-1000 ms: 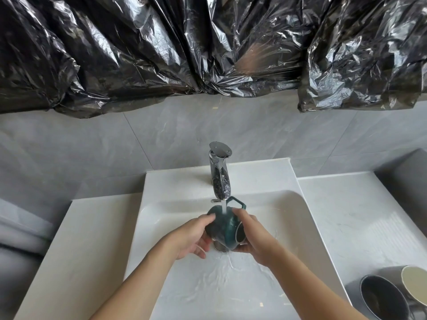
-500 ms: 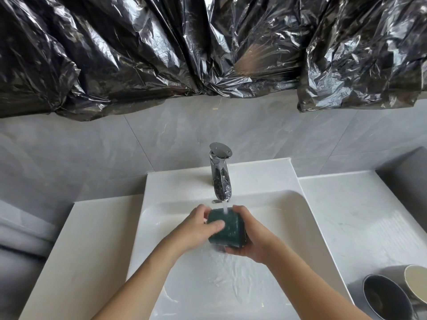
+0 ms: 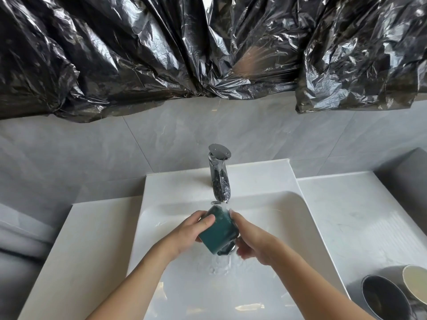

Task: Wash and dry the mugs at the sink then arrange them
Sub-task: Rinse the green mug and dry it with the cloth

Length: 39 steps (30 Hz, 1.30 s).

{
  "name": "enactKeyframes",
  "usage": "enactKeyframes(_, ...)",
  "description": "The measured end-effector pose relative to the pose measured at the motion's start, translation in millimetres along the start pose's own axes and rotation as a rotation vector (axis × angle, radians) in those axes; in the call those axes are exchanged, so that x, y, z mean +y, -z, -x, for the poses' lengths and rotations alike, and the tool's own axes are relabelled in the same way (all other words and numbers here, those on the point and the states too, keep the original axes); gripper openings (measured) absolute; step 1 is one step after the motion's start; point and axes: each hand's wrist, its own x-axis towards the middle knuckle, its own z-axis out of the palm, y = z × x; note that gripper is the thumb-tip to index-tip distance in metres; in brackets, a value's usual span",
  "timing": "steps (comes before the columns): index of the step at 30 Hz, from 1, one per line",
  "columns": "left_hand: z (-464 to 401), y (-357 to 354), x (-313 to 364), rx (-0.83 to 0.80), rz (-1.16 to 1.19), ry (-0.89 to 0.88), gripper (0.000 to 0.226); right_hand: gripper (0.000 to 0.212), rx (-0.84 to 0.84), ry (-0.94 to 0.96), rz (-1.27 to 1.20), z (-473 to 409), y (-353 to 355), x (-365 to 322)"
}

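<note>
The left hand (image 3: pixel 189 232) and right hand (image 3: pixel 254 241) both grasp a dark green mug (image 3: pixel 218 232), fingers curled round its sides, holding it tilted over the white sink (image 3: pixel 307 227) just below the chrome faucet (image 3: pixel 219 176). Water runs from the spout onto the mug and spills off its lower end into the basin. On the counter (image 3: pixel 342 215) at the right stand a dark grey mug (image 3: pixel 385 299) and a cream-lined mug (image 3: pixel 416 282), touching; nothing shows inside either.
</note>
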Motion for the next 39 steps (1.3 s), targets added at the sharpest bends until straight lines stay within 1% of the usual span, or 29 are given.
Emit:
enactKeyframes(1, -1, -1, -2, 0.002, 0.026, 0.017, 0.058, 0.064, 0.018, 0.006, 0.048, -1, 2, 2)
enactKeyframes(2, -1, -1, -4, 0.004, 0.053, 0.038, 0.058, 0.067, 0.021, 0.015, 0.056, -2, 3, 4)
enactKeyframes(4, -4, -4, -7, 0.018, 0.116, 0.1, 0.055, 0.076, -0.03, 0.062, -0.02, -6, 5, 8)
enactKeyframes(6, -6, -9, -6, 0.034, 0.157, 0.158, 0.05, 0.08, -0.086, 0.093, -0.131, -7, 4, 10)
enactKeyframes(7, -8, -11, -6, 0.042, 0.148, 0.168, 0.049, 0.08, -0.088, 0.109, -0.168, -7, 4, 10)
enactKeyframes(9, -10, -15, -3, 0.067, 0.083, 0.163, 0.052, 0.073, -0.038, 0.145, -0.202, -5, 3, 10)
enactKeyframes(12, -16, -20, 1, 0.137, 0.024, 0.147, 0.051, 0.054, 0.041, 0.186, -0.316, -3, 1, 11)
enactKeyframes(14, -19, -23, 4, 0.175, 0.027, 0.134, 0.049, 0.045, 0.1, 0.191, -0.359, -5, -1, 12)
enactKeyframes(16, -22, -24, 3, 0.184, 0.095, 0.145, 0.049, 0.036, 0.178, 0.216, -0.379, -7, -2, 13)
enactKeyframes(19, -26, -23, -1, 0.152, 0.18, 0.153, 0.063, 0.026, 0.284, 0.292, -0.339, -7, -3, 16)
enactKeyframes(21, -29, -25, -4, 0.151, 0.304, 0.161, 0.073, 0.02, 0.333, 0.349, -0.253, -3, -7, 16)
enactKeyframes(22, -30, -26, -4, 0.159, 0.382, 0.171, 0.073, 0.018, 0.354, 0.38, -0.194, -1, -9, 16)
enactKeyframes(25, -29, -30, -6, 0.15, 0.534, 0.158, 0.063, 0.011, 0.407, 0.446, -0.042, 6, -15, 16)
enactKeyframes(27, -29, -32, -9, 0.192, 0.589, 0.148, 0.053, 0.008, 0.432, 0.465, 0.009, 8, -17, 17)
enactKeyframes(30, -28, -36, -9, 0.262, 0.617, 0.106, 0.047, 0.007, 0.409, 0.487, -0.003, 10, -17, 19)
enactKeyframes(33, -27, -45, -6, 0.306, 0.592, 0.029, 0.041, 0.009, 0.361, 0.477, -0.077, 13, -18, 22)
enactKeyframes(34, -27, -48, -5, 0.32, 0.571, -0.005, 0.042, 0.01, 0.353, 0.465, -0.121, 14, -19, 23)
enactKeyframes(36, -29, -53, -4, 0.335, 0.515, -0.114, 0.047, 0.012, 0.347, 0.456, -0.259, 13, -19, 26)
enactKeyframes(37, -30, -56, -3, 0.347, 0.471, -0.179, 0.044, 0.014, 0.351, 0.454, -0.327, 13, -18, 28)
enactKeyframes(39, -29, -60, -2, 0.368, 0.355, -0.285, 0.046, 0.017, 0.38, 0.443, -0.395, 11, -18, 30)
